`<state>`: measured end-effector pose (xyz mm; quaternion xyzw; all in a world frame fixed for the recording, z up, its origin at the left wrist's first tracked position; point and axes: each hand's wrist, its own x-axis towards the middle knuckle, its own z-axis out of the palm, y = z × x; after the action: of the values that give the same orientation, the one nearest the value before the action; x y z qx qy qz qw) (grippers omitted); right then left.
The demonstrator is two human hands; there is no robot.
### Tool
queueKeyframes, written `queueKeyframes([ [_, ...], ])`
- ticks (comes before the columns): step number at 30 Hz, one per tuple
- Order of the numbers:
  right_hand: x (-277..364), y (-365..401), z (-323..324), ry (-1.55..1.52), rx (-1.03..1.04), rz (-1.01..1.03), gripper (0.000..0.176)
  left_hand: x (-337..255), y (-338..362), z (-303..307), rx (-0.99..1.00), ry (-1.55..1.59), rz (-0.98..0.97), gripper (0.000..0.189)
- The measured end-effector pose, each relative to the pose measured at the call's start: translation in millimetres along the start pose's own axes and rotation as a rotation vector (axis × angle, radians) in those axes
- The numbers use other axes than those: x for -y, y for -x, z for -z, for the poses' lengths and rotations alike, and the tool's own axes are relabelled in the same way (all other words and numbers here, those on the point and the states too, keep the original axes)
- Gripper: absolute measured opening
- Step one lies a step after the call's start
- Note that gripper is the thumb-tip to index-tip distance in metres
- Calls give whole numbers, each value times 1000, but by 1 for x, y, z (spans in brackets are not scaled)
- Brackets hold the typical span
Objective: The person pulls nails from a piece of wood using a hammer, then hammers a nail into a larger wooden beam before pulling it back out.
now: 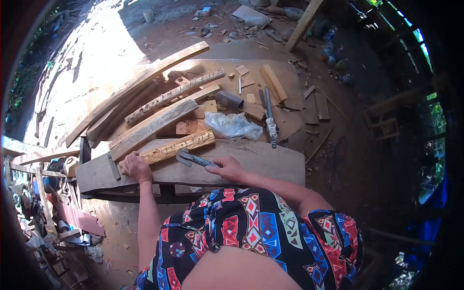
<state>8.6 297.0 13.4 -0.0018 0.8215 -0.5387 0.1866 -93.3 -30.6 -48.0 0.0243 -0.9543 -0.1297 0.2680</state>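
Left hand pins the studded block, right hand grips the hammer, its head between them, best angled clear of fingers!

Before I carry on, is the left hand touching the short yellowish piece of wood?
Touching: the head view shows the left hand wrapped over the left end of the short yellowish piece of wood.

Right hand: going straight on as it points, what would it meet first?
Led by the hammer it holds, the right hand would probably meet the studded wood piece first; height is unclear.
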Motion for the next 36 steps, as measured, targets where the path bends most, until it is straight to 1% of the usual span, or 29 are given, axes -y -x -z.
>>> queueKeyframes([
  [4,-14,19,3,-97,-20,-7,46,6,1,-7,-52,-20,-45,10],
  [6,-21,41,23,99,-127,14,44,5,1,-7,-61,-40,-50,10],
  [7,-25,51,34,95,-133,8,44,4,0,-5,-44,-39,-40,10],
  [9,-34,66,55,356,-191,-73,38,4,0,-6,-23,-34,-37,11],
  [10,-46,70,62,352,-197,-78,38,6,0,-7,-40,-22,-36,11],
  [12,-72,73,68,530,-321,62,33,6,1,-8,-58,-9,-43,11],
  [14,-75,73,68,511,-349,71,31,7,1,-8,-36,-23,-35,11],
  [16,-72,65,63,604,-463,179,29,9,1,-6,-13,-27,-41,14],
  [17,-67,61,63,596,-475,186,29,9,-2,-5,12,-28,-39,18],
  [18,-61,58,65,549,-460,253,29,12,-11,0,2,-27,-52,18],
  [19,-49,56,68,505,-443,318,29,13,-23,9,217,133,83,23],
  [20,-36,50,70,503,-455,317,29,17,-33,14,436,291,220,29],
  [21,-19,41,72,456,-352,374,28,46,-52,7,703,345,181,39],
  [22,0,31,71,409,-246,433,28,19,-79,40,867,224,7,41],
  [23,24,23,69,383,-133,466,27,-33,-120,99,1026,96,-164,44],
  [24,53,15,62,358,-14,499,26,-78,-150,141,1004,127,-275,46],
  [25,84,10,52,406,98,571,25,-106,-176,166,981,317,-160,43],
  [26,114,6,37,405,179,702,25,-156,-200,208,818,222,-387,40],
  [27,141,0,18,383,274,816,25,-177,-227,228,630,238,-643,40],
  [28,168,-2,0,400,367,968,24,-218,-242,261,448,115,-706,41],
  [29,192,-2,-22,346,445,1079,26,-245,-261,281,418,247,-666,42],
  [30,219,11,-31,382,489,1115,27,-264,-286,294,267,288,-894,41],
  [31,235,16,-46,361,543,1180,30,-285,-320,313,104,226,-1032,41],
  [32,250,27,-53,358,569,1185,36,-296,-341,328,-61,157,-1162,40],
  [34,258,36,-70,227,608,1226,43,-290,-334,344,-75,166,-1139,39],
  [36,264,41,-66,217,608,1234,45,-295,-319,357,-85,220,-1116,36],
])
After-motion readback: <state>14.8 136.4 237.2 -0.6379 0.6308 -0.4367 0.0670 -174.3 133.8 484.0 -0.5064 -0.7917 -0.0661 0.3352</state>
